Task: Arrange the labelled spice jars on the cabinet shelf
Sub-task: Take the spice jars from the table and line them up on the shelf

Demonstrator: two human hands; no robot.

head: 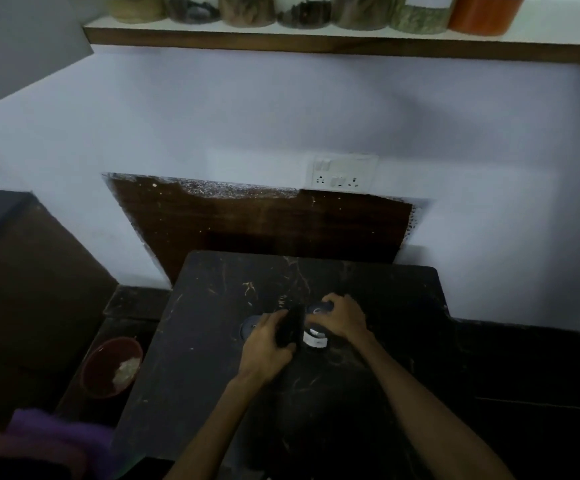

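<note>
The room was dim, a pale wall rising behind a dark, scratched stone worktop (212, 358), and a white wooden-edged shelf (316, 38) ran across the far top of the view with a row of clear labelled spice jars (247, 10) already on it, an orange-filled one at the right end.

Near the middle of the worktop stood a small clear jar with a white label and dark lid (317, 336). The right hand (342, 318) sat over its top, fingers clamped around the lid. The left hand (269, 344) was just beside it, its fingers curled around a dark, blurred object (290, 325), possibly a lid or second jar; I could not tell which. A round dark lid-like disc (249, 326) lay behind the left hand.

The poor light and crowded hands looked like the main hazard: a grip by the lid alone could let the jar drop if the lid was loose. The lift to the high, nearly full shelf risked knocking a neighbour. A red bowl of pale grains (111, 367) sat low at the left, clear of the hands.
</note>
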